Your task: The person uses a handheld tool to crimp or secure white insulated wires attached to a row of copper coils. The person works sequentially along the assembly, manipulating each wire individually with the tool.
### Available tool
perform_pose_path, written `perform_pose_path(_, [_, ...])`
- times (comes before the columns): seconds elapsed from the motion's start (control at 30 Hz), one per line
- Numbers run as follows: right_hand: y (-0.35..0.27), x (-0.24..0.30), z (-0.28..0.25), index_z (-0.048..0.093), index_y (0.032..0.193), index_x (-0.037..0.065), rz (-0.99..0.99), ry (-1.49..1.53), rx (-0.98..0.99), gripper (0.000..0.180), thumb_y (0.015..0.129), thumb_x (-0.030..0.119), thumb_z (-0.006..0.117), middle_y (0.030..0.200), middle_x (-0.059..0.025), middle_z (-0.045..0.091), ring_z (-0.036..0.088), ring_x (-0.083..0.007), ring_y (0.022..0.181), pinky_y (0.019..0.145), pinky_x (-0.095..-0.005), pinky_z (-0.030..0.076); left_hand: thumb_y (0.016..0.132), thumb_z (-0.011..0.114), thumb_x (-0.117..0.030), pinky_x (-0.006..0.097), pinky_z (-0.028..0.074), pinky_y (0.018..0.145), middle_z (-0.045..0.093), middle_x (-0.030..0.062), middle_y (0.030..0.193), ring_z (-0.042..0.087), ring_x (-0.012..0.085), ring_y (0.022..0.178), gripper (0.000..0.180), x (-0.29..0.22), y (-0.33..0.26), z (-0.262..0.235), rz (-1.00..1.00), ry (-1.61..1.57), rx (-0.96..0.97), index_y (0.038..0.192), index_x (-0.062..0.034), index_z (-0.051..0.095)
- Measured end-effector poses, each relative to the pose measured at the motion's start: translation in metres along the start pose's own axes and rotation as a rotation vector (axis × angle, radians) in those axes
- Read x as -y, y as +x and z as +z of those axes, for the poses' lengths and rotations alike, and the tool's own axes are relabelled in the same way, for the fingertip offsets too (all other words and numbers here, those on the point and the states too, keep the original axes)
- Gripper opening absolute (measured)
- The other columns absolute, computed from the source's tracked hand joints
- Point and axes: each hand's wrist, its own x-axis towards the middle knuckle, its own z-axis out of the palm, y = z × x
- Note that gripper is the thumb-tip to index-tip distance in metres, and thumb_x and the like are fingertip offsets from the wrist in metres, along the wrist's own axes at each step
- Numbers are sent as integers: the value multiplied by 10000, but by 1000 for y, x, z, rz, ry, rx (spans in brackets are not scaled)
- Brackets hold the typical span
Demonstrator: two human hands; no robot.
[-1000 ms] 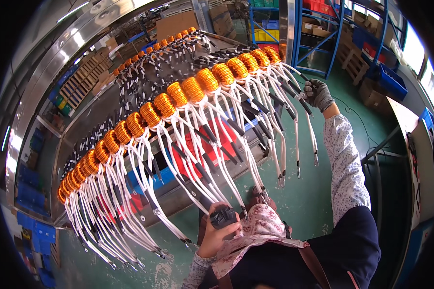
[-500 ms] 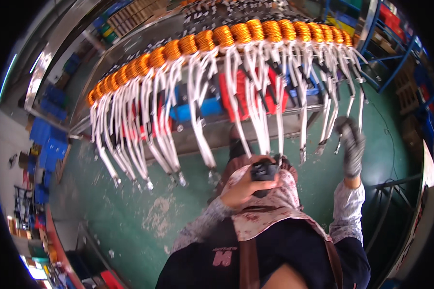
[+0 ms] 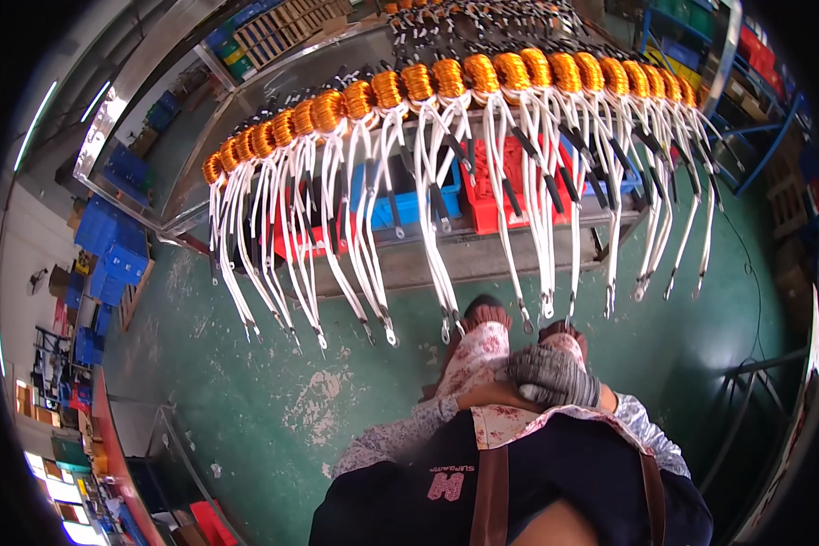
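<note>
My right hand [image 3: 555,377] wears a grey knit glove and lies curled over my bare left hand [image 3: 485,397], both close to my waist above the apron. The glove covers my left hand's fingers, so anything in them is hidden. In front of me a long row of orange copper coils [image 3: 446,80] sits along the edge of a metal table [image 3: 482,255]. Their white sleeved leads [image 3: 437,237] hang down over the edge, tipped with metal lugs. Neither hand touches the coils or leads.
Red bins [image 3: 500,187] and blue bins [image 3: 405,200] stand under the table. My shoes [image 3: 482,314] are on the green floor [image 3: 273,364]. Blue crates [image 3: 109,246] are stacked at the left, and blue racks [image 3: 773,136] stand at the right.
My right hand has come down from the hanging leads and now rests on my left hand at my waist. The dark object seen in my left hand earlier is out of sight.
</note>
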Motion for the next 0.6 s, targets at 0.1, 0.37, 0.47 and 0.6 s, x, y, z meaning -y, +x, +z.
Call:
perform_pose_path(0.1, [12, 4, -14, 569, 1164, 2, 33, -103, -78, 341, 905, 224, 569, 1087, -175, 596, 562, -365, 1027, 902, -442, 438, 702, 793, -105, 345, 368, 1029, 541, 98, 1222, 479, 215, 1188, 738, 9, 13, -8, -23, 4, -26, 1331, -40, 412])
perform_pose_path(0.37, [90, 8, -102, 641, 988, 29, -20, -416, -363, 369, 865, 365, 548, 948, -160, 635, 611, -341, 832, 729, -451, 464, 721, 798, -83, 314, 372, 1017, 564, 67, 1193, 493, 178, 1160, 755, -18, 96, -42, 86, -270, -171, 1350, -49, 383])
perform_pose_path(0.47, [102, 16, -125, 634, 990, 28, 31, -475, -604, 366, 882, 362, 528, 944, -169, 632, 604, -347, 826, 740, -446, 458, 742, 769, -15, 308, 418, 964, 555, 61, 1193, 508, 148, 1128, 828, -56, 105, -69, 90, -374, -161, 1402, -79, 274])
perform_pose_path(0.6, [118, 41, -154, 620, 971, 30, 105, -434, -600, 273, 846, 271, 601, 935, -164, 633, 604, -342, 840, 755, -440, 456, 733, 757, 28, 260, 456, 864, 586, 29, 1079, 554, 104, 1008, 724, -101, 120, -92, 93, -377, -136, 1318, -98, 351])
